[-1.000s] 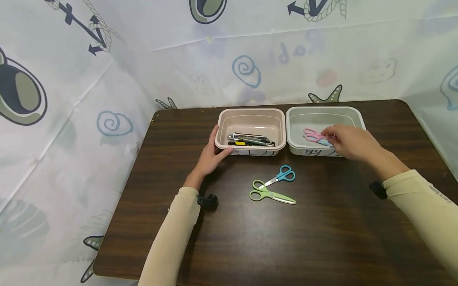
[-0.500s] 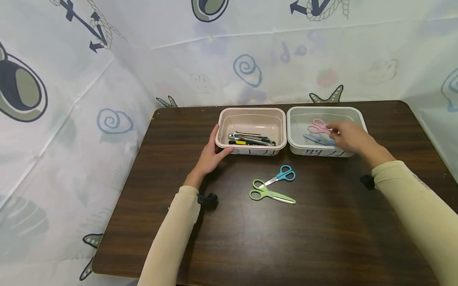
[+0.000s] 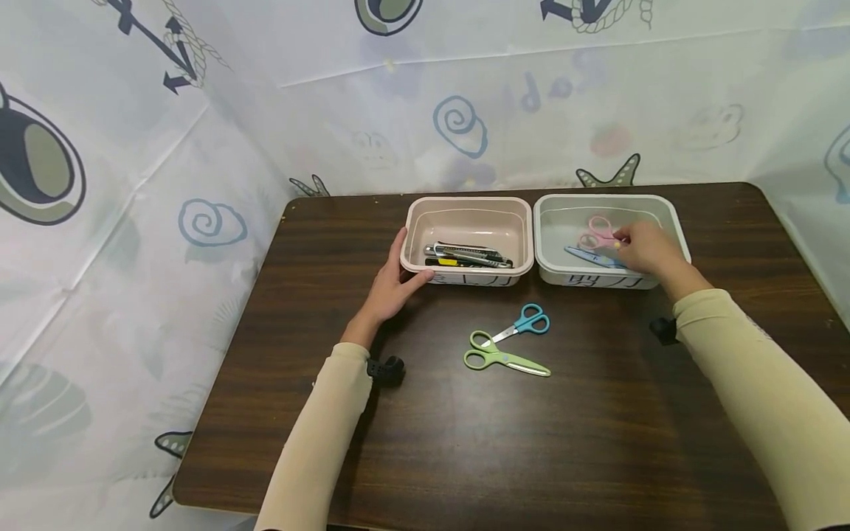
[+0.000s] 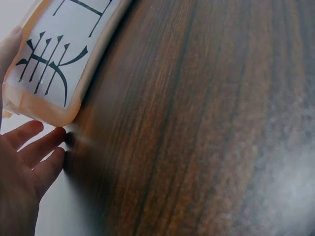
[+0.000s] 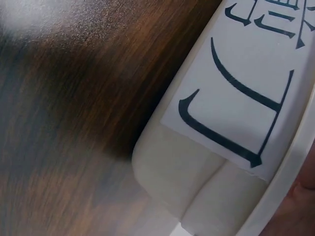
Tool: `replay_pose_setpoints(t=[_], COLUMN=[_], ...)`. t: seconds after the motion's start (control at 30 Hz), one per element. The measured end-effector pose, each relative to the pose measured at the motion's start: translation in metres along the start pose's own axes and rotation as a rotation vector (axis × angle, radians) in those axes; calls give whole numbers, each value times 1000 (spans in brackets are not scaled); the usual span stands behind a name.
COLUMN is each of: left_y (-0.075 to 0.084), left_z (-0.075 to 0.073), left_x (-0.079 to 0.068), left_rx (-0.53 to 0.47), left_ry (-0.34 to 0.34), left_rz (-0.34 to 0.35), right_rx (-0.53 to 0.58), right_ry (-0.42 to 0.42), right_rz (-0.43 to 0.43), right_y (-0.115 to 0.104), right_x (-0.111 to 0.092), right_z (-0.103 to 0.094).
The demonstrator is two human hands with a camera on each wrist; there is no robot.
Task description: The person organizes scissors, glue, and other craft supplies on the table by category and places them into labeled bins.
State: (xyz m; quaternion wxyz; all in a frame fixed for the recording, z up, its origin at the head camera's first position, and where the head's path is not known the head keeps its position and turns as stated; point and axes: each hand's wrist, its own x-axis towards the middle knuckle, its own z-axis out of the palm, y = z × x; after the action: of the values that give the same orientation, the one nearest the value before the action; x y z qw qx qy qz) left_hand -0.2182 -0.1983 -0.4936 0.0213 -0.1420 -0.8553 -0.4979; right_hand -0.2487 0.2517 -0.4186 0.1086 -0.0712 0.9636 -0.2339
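Your right hand (image 3: pixel 643 247) is pinching pink scissors (image 3: pixel 600 236) in the gray bin (image 3: pixel 556 278), left hand (image 3: pixel 388 289) relaxed against the beige bin (image 3: pixel 468 227); probably placing, so ease off gently.

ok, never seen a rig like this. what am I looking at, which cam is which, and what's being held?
No machine here: just a person's two bare hands. The wide picture comes from a camera on the head, looking down; the two close-ups come from one camera on each wrist.

On the dark table stand a pinkish bin with box cutters inside and, beside it, a grey bin holding a light-blue item. In front lie green scissors and blue scissors, partly overlapping.

The left hand rests against the pinkish bin's left end, thumb at the front rim. The right hand pinches pink scissors over the grey bin.
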Motion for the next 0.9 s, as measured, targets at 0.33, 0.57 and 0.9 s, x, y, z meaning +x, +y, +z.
replay_pose_setpoints(t=[0.33,0.57,0.9], left_y=[-1,0,-1], left_z=[0,0,1], left_x=[0,0,0], left_rx=[0,-4,-15], left_ry=[1,-2,-5], left_rz=[-1,15,18], right_rx=[9,-18,-26], right_ry=[-118,-152,-190], right_rz=[5,-7,-26], right_y=[3,4,0], right_x=[2,1,-3], right_z=[-4,-5,-9])
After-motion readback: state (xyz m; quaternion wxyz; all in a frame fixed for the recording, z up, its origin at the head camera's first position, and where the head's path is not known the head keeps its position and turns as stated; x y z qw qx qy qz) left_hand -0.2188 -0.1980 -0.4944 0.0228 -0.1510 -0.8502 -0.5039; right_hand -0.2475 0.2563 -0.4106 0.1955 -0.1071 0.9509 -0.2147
